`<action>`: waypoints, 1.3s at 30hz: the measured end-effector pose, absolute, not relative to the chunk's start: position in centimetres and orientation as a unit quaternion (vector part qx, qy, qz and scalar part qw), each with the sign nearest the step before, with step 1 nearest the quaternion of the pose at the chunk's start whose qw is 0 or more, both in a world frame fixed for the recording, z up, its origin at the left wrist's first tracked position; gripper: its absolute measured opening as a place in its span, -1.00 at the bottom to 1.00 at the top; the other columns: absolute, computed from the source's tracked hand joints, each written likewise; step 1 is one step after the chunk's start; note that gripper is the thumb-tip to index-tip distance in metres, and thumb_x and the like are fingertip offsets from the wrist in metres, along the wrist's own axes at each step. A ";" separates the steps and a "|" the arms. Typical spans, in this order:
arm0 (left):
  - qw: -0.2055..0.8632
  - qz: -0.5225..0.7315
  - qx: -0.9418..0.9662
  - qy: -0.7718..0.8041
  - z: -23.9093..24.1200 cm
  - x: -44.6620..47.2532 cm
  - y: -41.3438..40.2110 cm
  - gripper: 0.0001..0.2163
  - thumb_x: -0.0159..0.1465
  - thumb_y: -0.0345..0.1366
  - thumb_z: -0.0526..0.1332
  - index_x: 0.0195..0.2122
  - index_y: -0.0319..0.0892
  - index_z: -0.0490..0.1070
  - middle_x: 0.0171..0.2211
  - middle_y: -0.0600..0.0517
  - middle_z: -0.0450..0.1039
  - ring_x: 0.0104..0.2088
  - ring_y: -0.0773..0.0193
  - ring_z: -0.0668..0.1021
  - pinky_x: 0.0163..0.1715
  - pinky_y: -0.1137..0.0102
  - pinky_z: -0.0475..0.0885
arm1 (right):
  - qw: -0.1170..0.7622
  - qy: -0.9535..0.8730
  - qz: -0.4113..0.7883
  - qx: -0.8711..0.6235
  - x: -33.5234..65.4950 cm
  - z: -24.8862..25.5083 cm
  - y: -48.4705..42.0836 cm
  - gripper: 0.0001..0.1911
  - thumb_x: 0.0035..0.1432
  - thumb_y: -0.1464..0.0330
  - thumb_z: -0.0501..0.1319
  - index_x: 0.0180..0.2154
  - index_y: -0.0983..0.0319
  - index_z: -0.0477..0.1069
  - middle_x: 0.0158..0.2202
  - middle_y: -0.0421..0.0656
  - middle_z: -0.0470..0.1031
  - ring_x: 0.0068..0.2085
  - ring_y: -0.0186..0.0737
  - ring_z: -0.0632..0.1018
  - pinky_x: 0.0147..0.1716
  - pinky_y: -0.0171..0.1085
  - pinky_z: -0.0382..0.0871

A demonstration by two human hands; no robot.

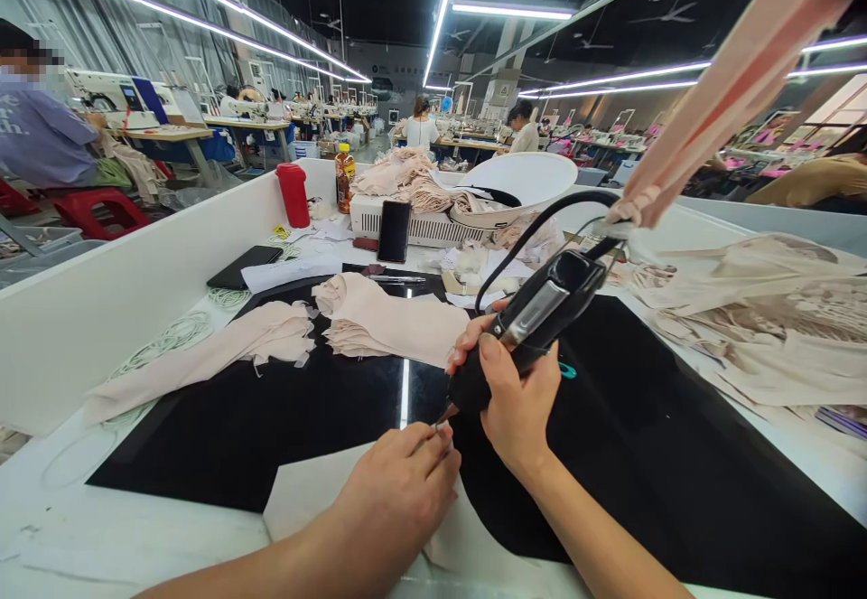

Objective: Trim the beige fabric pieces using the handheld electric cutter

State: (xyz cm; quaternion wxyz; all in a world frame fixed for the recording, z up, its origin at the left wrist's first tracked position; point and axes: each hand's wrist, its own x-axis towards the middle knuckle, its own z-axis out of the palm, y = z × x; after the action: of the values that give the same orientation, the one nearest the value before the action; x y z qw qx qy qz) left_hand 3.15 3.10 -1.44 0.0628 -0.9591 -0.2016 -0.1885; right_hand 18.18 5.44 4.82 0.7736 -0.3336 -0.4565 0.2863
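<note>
My right hand is wrapped round a black corded hand tool with a metal strip along its side. The tool tilts, its tip pointing down and left toward my other hand. Just under that tip, my left hand is closed in a pinch on the edge of a pale fabric piece, and its fingers hide the exact contact. A twisted pink fabric strip runs from the tool's upper end to the top right. Below both hands lies a glossy black board.
Stacked pale pink fabric pieces lie beyond my hands, with another bundle to the left. A phone, red cup and bottle stand farther back. Loose fabric covers the right side. A white wall edges the left.
</note>
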 end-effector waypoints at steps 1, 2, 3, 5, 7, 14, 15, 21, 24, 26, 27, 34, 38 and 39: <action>0.062 -0.185 -0.960 -0.201 -1.5 3.2 3.1 -0.77 0.55 -0.30 0.11 0.06 -0.30 0.49 0.06 -0.08 0.60 0.06 0.20 0.59 0.00 0.32 0.47 | 0.774 -0.457 0.287 -0.331 18.2 4.8 5.5 -0.74 0.26 0.29 0.37 -0.11 0.08 0.32 -0.38 -0.35 0.50 -0.53 -0.38 0.49 -0.54 -0.32 0.51; 0.061 -0.183 -0.960 -0.201 -1.5 3.2 3.1 -0.78 0.55 -0.30 0.12 0.06 -0.29 0.48 0.07 -0.08 0.60 0.06 0.19 0.59 0.00 0.32 0.47 | 0.773 -0.460 0.288 -0.329 18.3 4.9 5.5 -0.73 0.25 0.28 0.38 -0.11 0.08 0.32 -0.38 -0.35 0.50 -0.53 -0.38 0.50 -0.53 -0.32 0.51; 0.061 -0.185 -0.960 -0.201 -1.5 3.2 3.0 -0.79 0.54 -0.31 0.13 0.06 -0.29 0.48 0.08 -0.08 0.59 0.06 0.18 0.59 0.00 0.32 0.48 | 0.771 -0.464 0.287 -0.329 18.4 5.0 5.5 -0.72 0.25 0.26 0.39 -0.12 0.08 0.32 -0.37 -0.35 0.51 -0.53 -0.38 0.51 -0.52 -0.32 0.51; 0.059 -0.191 -0.959 -0.201 -1.4 3.0 3.1 -0.81 0.52 -0.34 0.14 0.05 -0.27 0.49 0.10 -0.08 0.58 0.06 0.18 0.59 -0.02 0.32 0.49 | 0.762 -0.474 0.278 -0.343 18.8 5.4 5.4 -0.69 0.21 0.25 0.42 -0.12 0.09 0.33 -0.36 -0.35 0.53 -0.50 -0.37 0.53 -0.48 -0.31 0.52; 0.052 -0.194 -0.958 -0.204 -1.2 2.4 3.4 -0.81 0.51 -0.37 0.15 0.05 -0.24 0.49 0.11 -0.08 0.58 0.06 0.17 0.59 -0.03 0.32 0.50 | 0.745 -0.488 0.249 -0.380 19.4 6.1 5.1 -0.64 0.15 0.26 0.47 -0.13 0.09 0.36 -0.32 -0.33 0.56 -0.43 -0.35 0.57 -0.39 -0.30 0.54; 0.077 -0.175 -0.955 -0.226 -0.3 -2.0 7.6 -0.73 0.56 -0.32 0.06 0.15 -0.23 0.46 0.16 -0.13 0.54 0.09 0.06 0.58 0.05 0.16 0.52 | 0.751 -0.485 0.227 -0.385 21.2 6.8 2.7 -0.68 0.16 0.26 0.47 -0.12 0.09 0.41 -0.31 -0.28 0.54 -0.43 -0.31 0.57 -0.38 -0.24 0.56; 0.085 -0.181 -0.954 -0.224 -0.1 -2.5 8.0 -0.72 0.57 -0.32 0.04 0.17 -0.25 0.45 0.18 -0.15 0.52 0.12 0.05 0.56 0.09 0.14 0.50 | 0.755 -0.483 0.234 -0.376 21.3 6.6 2.3 -0.67 0.17 0.27 0.47 -0.10 0.09 0.41 -0.32 -0.28 0.53 -0.44 -0.31 0.56 -0.41 -0.25 0.55; 0.065 -0.219 -0.957 -0.177 1.2 -2.6 5.5 -0.72 0.58 -0.38 -0.02 0.14 -0.26 0.44 0.16 -0.13 0.51 0.14 0.09 0.53 0.15 0.18 0.47 | 0.767 -0.477 0.268 -0.335 20.8 5.5 0.5 -0.62 0.19 0.28 0.46 -0.01 0.09 0.42 -0.29 -0.26 0.53 -0.42 -0.32 0.57 -0.41 -0.27 0.56; 0.048 -0.209 -0.966 -0.141 0.9 -1.5 3.2 -0.76 0.57 -0.37 0.03 0.12 -0.25 0.44 0.05 -0.08 0.55 0.06 0.10 0.55 0.08 0.22 0.48 | 0.767 -0.479 0.272 -0.331 20.3 5.2 0.8 -0.64 0.20 0.27 0.45 -0.02 0.09 0.41 -0.29 -0.27 0.53 -0.42 -0.33 0.56 -0.41 -0.27 0.54; 0.043 -0.195 -0.971 -0.130 0.5 -0.7 2.3 -0.77 0.56 -0.31 0.10 0.12 -0.26 0.44 0.00 -0.07 0.55 0.02 0.10 0.55 0.07 0.22 0.47 | 0.765 -0.479 0.273 -0.333 20.1 5.1 1.0 -0.65 0.20 0.27 0.45 -0.03 0.09 0.41 -0.30 -0.28 0.53 -0.43 -0.33 0.56 -0.41 -0.27 0.54; 0.041 -0.188 -0.973 -0.127 0.3 -0.4 2.1 -0.76 0.55 -0.26 0.13 0.13 -0.26 0.43 -0.02 -0.07 0.54 0.00 0.10 0.55 0.07 0.21 0.46 | 0.765 -0.478 0.273 -0.334 20.0 5.1 1.2 -0.65 0.20 0.27 0.45 -0.03 0.09 0.41 -0.30 -0.28 0.53 -0.43 -0.33 0.56 -0.41 -0.27 0.53; 0.049 -0.155 -0.976 -0.146 0.0 0.1 2.6 -0.60 0.46 -0.14 0.29 0.20 -0.28 0.37 -0.01 -0.07 0.51 -0.05 0.06 0.54 0.00 0.17 0.46 | 0.768 -0.469 0.271 -0.341 19.9 5.1 1.3 -0.65 0.19 0.27 0.45 -0.04 0.09 0.41 -0.31 -0.29 0.53 -0.43 -0.33 0.56 -0.40 -0.28 0.53; 0.054 -0.161 -0.974 -0.149 0.3 -0.1 2.5 -0.61 0.48 -0.14 0.26 0.20 -0.28 0.38 0.00 -0.07 0.51 -0.06 0.07 0.54 0.01 0.18 0.45 | 0.775 -0.465 0.272 -0.330 19.8 5.1 1.5 -0.65 0.19 0.28 0.44 -0.03 0.08 0.42 -0.32 -0.29 0.53 -0.43 -0.33 0.56 -0.42 -0.28 0.53; 0.053 -0.161 -0.974 -0.148 0.3 -0.1 2.5 -0.62 0.49 -0.14 0.26 0.20 -0.28 0.38 -0.01 -0.07 0.51 -0.06 0.08 0.54 0.02 0.19 0.44 | 0.776 -0.464 0.273 -0.329 19.7 5.1 1.6 -0.65 0.19 0.28 0.44 -0.03 0.08 0.42 -0.31 -0.29 0.53 -0.43 -0.33 0.55 -0.42 -0.29 0.53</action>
State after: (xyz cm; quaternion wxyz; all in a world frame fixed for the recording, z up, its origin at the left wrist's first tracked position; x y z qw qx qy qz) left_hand -0.08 2.51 0.34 0.0528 -0.9743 -0.1483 -0.1610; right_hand 19.70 1.55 5.13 0.7759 -0.3290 -0.4639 0.2731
